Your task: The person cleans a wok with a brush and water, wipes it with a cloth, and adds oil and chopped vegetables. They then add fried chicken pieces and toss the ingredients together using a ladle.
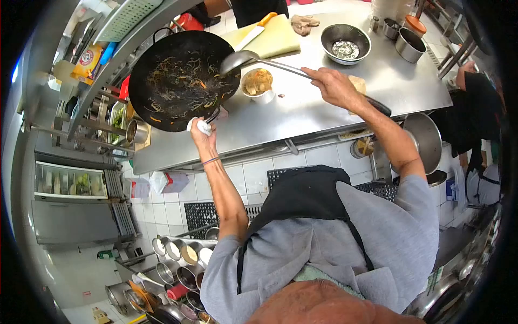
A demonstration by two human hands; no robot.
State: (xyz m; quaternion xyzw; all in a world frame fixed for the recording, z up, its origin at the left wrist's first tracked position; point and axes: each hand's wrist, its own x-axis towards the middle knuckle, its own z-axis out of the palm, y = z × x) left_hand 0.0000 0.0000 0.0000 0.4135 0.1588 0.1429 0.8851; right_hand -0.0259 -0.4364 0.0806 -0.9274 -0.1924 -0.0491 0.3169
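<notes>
A large black wok [148, 62] is tilted over the left part of the steel counter, with strands of noodles and bits of orange and green vegetable [186, 78] spread inside. My left hand [204, 137] is closed round the wok's handle through a white cloth [204, 127]. In my right hand [337, 88] is a long steel ladle [278, 65], gripped partway along its shaft; its dark handle end sticks out past my wrist. The ladle's bowl hangs at the wok's right rim. Just below it stands a white round container [263, 98] heaped with noodles.
On the steel counter [302, 116] lie a cutting board [280, 40] with an orange-handled knife [258, 29], a crumpled cloth [305, 24], a metal bowl [345, 40] and steel pots [410, 46]. People stand behind the counter and at right. Several sauce pots [178, 251] are at lower left.
</notes>
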